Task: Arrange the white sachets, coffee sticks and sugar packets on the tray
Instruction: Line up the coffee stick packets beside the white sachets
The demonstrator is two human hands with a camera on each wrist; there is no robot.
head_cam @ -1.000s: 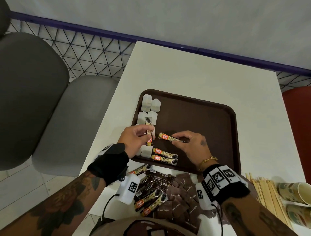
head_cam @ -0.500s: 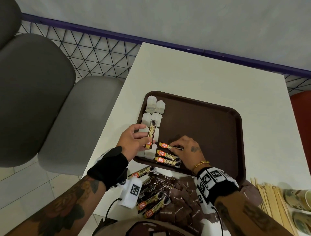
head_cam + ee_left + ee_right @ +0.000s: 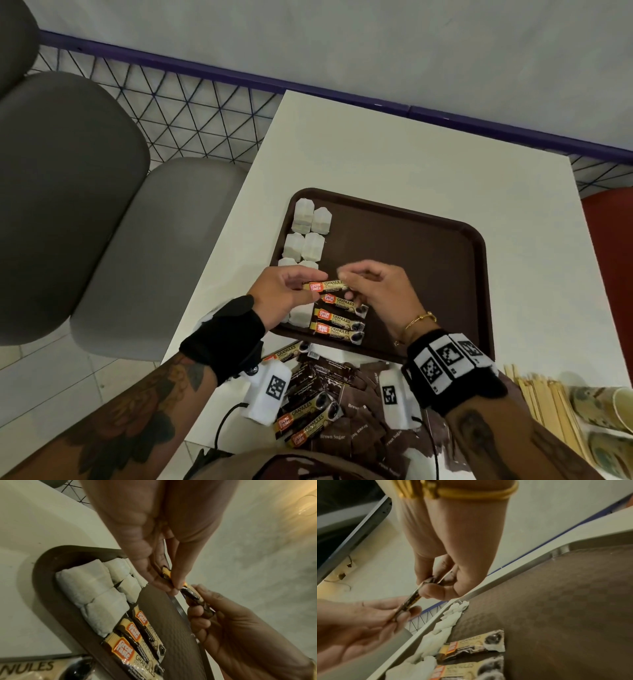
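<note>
Head view, nearest first: below both wrists, loose coffee sticks point(image 3: 310, 419) and brown sugar packets point(image 3: 356, 433) lie heaped on the white table point(image 3: 376, 150) at its near edge. Wooden stirrers point(image 3: 544, 404) and paper cups point(image 3: 603, 407) sit well right of the right wrist.

Left hand point(image 3: 284, 298) pinches the orange-labelled end of one held coffee stick point(image 3: 325, 286) between thumb and fingertips. Right hand point(image 3: 376, 291) pinches its opposite, dark end (both wrist views confirm this). The stick hangs level, clear of the brown tray point(image 3: 411, 257).

Directly beneath the fingers, three placed sticks point(image 3: 339, 320) lie side by side on the tray floor, touching one another. White sachets point(image 3: 310, 233) run in two columns along the tray's left wall, from under the left fingers outward to the far corner. Sachets nearest the left palm are partly hidden.
</note>
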